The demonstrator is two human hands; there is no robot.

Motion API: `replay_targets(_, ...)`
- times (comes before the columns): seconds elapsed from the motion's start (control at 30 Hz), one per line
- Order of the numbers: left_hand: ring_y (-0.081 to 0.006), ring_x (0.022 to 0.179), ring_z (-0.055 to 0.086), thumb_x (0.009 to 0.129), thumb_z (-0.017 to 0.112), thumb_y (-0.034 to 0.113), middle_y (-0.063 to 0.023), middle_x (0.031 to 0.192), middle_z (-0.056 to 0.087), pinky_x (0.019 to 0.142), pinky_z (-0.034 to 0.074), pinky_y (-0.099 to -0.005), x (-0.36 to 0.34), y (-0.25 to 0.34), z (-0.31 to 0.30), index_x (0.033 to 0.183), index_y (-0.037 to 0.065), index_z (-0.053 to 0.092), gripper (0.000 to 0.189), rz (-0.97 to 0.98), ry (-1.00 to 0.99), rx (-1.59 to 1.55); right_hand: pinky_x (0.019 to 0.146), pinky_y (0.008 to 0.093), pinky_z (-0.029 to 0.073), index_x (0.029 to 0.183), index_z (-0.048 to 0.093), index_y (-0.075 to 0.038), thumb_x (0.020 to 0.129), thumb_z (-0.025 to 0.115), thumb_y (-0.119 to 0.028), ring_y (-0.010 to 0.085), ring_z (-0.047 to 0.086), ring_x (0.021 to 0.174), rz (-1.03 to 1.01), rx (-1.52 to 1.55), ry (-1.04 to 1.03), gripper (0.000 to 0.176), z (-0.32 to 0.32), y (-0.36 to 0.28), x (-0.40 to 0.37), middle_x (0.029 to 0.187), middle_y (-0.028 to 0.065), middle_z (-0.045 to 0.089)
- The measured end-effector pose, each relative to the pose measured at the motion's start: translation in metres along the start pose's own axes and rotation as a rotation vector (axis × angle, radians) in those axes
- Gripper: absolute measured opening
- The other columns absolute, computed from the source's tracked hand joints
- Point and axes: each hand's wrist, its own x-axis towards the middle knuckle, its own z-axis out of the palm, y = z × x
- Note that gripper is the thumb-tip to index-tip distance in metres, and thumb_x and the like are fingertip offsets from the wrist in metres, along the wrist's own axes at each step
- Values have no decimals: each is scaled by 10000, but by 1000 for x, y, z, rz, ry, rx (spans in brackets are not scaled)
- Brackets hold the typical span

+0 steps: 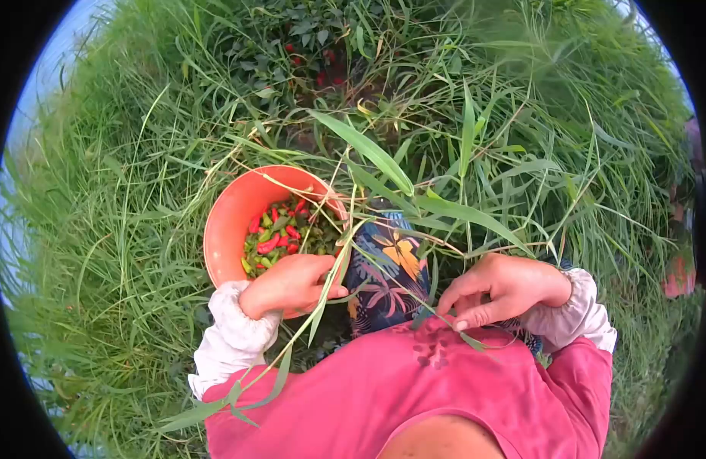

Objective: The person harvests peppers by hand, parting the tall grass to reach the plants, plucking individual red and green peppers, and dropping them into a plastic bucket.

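An orange bucket (227,233) stands in the grass, holding red and green peppers (272,241). Over its near rim is my left hand (295,284), fingers bent together beside long grass stems (345,252); whether it grips a stem is hard to make out. My right hand (490,289) is in front of my pink top (353,375), its thumb and index finger pinched near a thin grass blade (475,343). What lies between those fingertips is too small to tell. My patterned trouser leg (391,268) shows between both hands.
Tall grass (123,199) surrounds me, and long blades (376,157) cross the view in front of my hands. Leafy plants (307,34) with red peppers (330,73) are at the top. Something red (680,271) is at the right edge.
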Motion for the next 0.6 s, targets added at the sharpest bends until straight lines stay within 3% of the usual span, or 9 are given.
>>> replay_targets(0.03,-379,761,644,854,673,377,-168,789,658,654,478,-474,2,5,1,1022,61,631,360,4,0,4,708,350,551,1211,616,6,877,720,-328,307,692,824,-50,334,84,484,4,-11,11,931,159,700)
replay_targets(0.1,-398,778,632,864,658,366,-178,781,655,664,472,-493,10,22,-1,947,66,636,312,-11,75,176,924,395,519,1392,452,-9,794,789,-374,339,611,1127,-379,147,348,778,2,-7,58,1229,227,601)
replay_targets(0.17,-409,780,628,883,633,364,-190,804,653,662,472,-497,9,32,-2,905,59,642,306,-51,102,199,1100,504,365,1462,344,-38,689,852,-410,399,377,1368,-504,-537,547,997,-10,-14,111,1446,268,396)
replay_targets(0.27,-419,792,620,902,607,369,-201,808,646,670,473,-498,9,15,6,900,61,644,310,-23,200,227,1136,599,234,1499,290,-73,621,844,-533,425,228,1437,-244,-967,412,1135,-11,23,172,1505,271,314)
replay_targets(0.4,-182,814,645,1023,405,481,-74,916,677,725,505,-331,-7,3,0,1027,-17,659,558,-83,119,-586,1121,657,186,1454,412,-63,661,647,-774,420,167,1459,82,-805,172,1091,-27,34,194,1543,229,284)
replay_targets(0.5,-190,828,649,1038,325,503,-98,992,671,750,508,-302,-6,-11,-2,1110,-37,632,626,96,265,-893,1118,679,156,1365,508,-14,688,635,-764,407,81,1479,-19,-750,9,1018,-27,44,190,1571,201,236)
replay_targets(0.53,-194,840,655,1038,278,518,-123,981,669,749,513,-289,-3,-14,-10,1089,-41,624,659,113,284,-913,1112,634,229,1230,545,16,801,633,-630,396,367,1374,-142,-812,156,781,-18,49,186,1389,250,484)
replay_targets(0.57,-193,805,662,1031,309,527,-121,905,666,709,522,-287,7,-15,-14,995,-22,635,639,81,480,-969,1112,634,229,1230,545,16,801,633,-630,396,367,1374,-132,-808,161,781,-17,53,186,1389,250,484)
replay_targets(0.6,-180,706,646,1026,341,526,-96,823,651,631,526,-290,19,-22,-26,871,18,614,597,29,561,-1103,1027,592,342,1150,531,2,845,624,-540,390,505,1182,-124,-768,262,629,-18,59,189,1186,231,579)
